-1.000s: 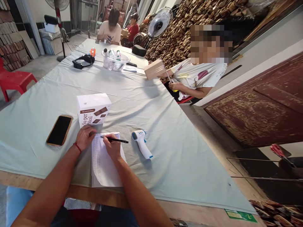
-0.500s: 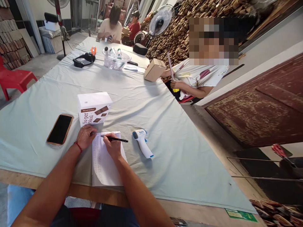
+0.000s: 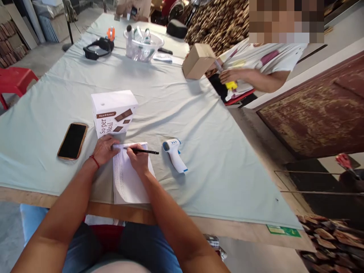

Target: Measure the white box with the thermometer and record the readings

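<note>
A notepad [image 3: 133,185] with rows of small handwriting down its left side lies before me near the table edge. My right hand [image 3: 138,157] is closed round a black pen [image 3: 146,151], its tip at the upper part of the page. My left hand [image 3: 104,149], a red cord at its wrist, rests at the notepad's upper left corner, thumb and fingers bent about it. Just behind stands a white "Super Meal" box [image 3: 112,110]. A white and blue infrared thermometer [image 3: 174,154] lies to the right, and a phone [image 3: 72,141] to the left.
Farther back on the cloth-covered table [image 3: 216,163] are a black headset [image 3: 98,48], orange tape [image 3: 110,33] and a basin [image 3: 145,47] of bottles. At the right, a co-worker [image 3: 267,68] handles a cardboard box [image 3: 198,61]. A red stool [image 3: 17,80] stands left.
My view has tipped downward, so the table things sit higher in the picture. Both hands keep their places at the notepad. The co-worker's hand and ruler-like strip have come down towards the cardboard box.
</note>
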`<state>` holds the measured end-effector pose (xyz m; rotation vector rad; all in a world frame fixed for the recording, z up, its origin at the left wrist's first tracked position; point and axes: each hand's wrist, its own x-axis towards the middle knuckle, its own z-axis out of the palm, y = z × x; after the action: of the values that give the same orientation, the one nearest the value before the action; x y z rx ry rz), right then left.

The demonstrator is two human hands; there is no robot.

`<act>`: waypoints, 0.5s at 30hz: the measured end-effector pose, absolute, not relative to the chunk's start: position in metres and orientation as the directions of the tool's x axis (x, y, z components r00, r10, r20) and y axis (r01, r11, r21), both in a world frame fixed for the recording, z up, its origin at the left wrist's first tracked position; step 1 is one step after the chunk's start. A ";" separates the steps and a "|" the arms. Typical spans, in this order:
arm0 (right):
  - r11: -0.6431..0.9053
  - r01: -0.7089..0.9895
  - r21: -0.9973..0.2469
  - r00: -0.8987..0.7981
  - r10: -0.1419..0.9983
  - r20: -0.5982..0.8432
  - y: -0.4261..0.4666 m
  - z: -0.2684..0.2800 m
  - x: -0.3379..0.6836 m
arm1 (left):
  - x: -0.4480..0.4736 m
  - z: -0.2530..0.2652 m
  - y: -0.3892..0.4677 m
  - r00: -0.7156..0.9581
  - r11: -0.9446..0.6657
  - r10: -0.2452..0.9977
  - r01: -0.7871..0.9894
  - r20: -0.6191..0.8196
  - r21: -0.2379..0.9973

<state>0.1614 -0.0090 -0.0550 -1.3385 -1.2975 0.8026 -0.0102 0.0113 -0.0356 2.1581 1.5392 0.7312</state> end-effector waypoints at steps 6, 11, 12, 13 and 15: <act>0.139 0.235 -0.962 0.227 0.955 0.193 -0.008 -0.051 0.162 | -0.009 -0.017 0.005 0.408 -0.336 0.913 0.793 -0.033 0.508; 0.117 0.223 -0.968 0.242 0.955 0.171 -0.008 -0.048 0.162 | -0.004 -0.010 -0.009 0.501 -0.375 0.838 0.817 -0.218 0.437; 0.116 0.219 -0.969 0.246 0.954 0.170 -0.008 -0.048 0.162 | -0.002 -0.010 -0.012 0.522 -0.393 0.817 0.816 -0.246 0.424; 0.119 0.215 -0.969 0.250 0.953 0.173 -0.008 -0.048 0.162 | -0.001 -0.012 -0.014 0.539 -0.411 0.798 0.814 -0.268 0.412; 0.132 0.213 -0.968 0.255 0.949 0.186 -0.007 -0.048 0.164 | 0.001 -0.015 -0.017 0.558 -0.434 0.777 0.810 -0.291 0.394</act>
<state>0.1637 -0.0067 -0.0477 -1.3437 -1.2088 0.7879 0.0010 -0.0166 -0.0149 2.3030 1.2761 -0.0897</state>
